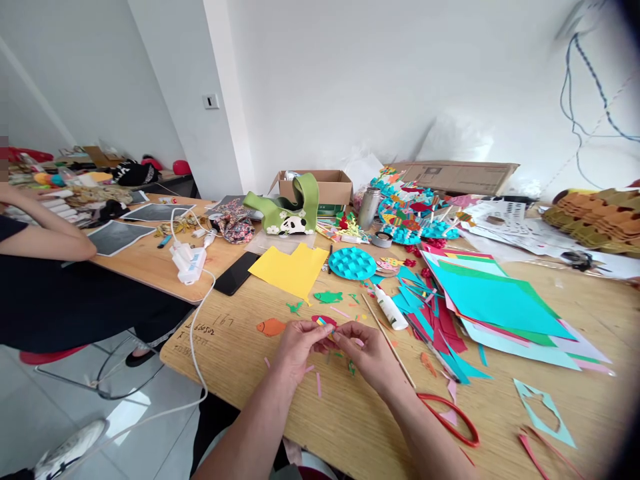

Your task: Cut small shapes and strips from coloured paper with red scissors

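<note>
My left hand (299, 347) and my right hand (367, 350) meet low over the wooden table (350, 413), fingers pinched together on a small red paper cut-out with yellow and blue strips (325, 324). An orange paper fish (271, 327) lies just left of my left hand. A green paper fish (328, 297) lies beyond the hands. Small paper scraps (318, 383) are scattered under my wrists. A thin wooden stick (387, 340) runs diagonally past my right hand, and a white glue tube (391, 308) lies beside it.
Red-handled scissors (450, 417) lie by my right forearm. Stacked coloured paper sheets (495, 300) fill the right side; a yellow sheet (290, 269), a black phone (236, 273), a white power strip (189, 261) and a green panda bag (287, 213) lie farther back. Another person's arm (45, 240) rests at left.
</note>
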`<action>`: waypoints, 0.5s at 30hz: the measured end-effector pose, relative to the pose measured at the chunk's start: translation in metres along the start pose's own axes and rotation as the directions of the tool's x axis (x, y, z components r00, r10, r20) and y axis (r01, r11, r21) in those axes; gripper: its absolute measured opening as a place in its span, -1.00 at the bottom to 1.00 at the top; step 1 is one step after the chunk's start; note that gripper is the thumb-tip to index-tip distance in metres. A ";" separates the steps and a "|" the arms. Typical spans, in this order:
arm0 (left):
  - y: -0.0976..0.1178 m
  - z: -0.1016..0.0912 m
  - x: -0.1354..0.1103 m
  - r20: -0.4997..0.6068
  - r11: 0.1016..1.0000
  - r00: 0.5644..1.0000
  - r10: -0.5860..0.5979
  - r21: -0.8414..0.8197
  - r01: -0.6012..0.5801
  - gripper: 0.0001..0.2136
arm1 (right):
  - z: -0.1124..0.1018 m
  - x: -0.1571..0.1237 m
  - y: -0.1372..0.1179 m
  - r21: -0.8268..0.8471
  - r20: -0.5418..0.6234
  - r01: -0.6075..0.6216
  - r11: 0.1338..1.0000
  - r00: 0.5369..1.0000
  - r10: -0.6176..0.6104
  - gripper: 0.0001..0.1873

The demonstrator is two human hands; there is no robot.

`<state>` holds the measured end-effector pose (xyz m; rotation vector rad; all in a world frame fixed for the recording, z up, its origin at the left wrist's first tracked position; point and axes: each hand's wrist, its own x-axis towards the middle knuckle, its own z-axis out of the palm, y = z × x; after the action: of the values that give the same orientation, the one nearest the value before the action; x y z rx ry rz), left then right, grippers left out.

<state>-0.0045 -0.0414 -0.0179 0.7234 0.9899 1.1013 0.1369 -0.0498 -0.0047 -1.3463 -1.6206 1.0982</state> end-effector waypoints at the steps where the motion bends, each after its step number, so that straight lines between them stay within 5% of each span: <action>1: 0.000 0.000 0.000 -0.009 1.000 1.000 -0.001 0.002 0.001 -0.81 | 0.000 0.000 0.000 -0.008 -0.003 0.002 1.000 1.000 -0.002 -0.72; 15: -0.002 -0.004 0.003 0.002 0.995 0.998 0.058 0.080 -0.058 -0.72 | -0.011 0.006 -0.002 -0.044 0.033 -0.022 0.999 0.999 0.024 -0.74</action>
<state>-0.0066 -0.0396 -0.0221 0.8215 1.0231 1.1166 0.1448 -0.0422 0.0014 -1.3849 -1.6657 1.1097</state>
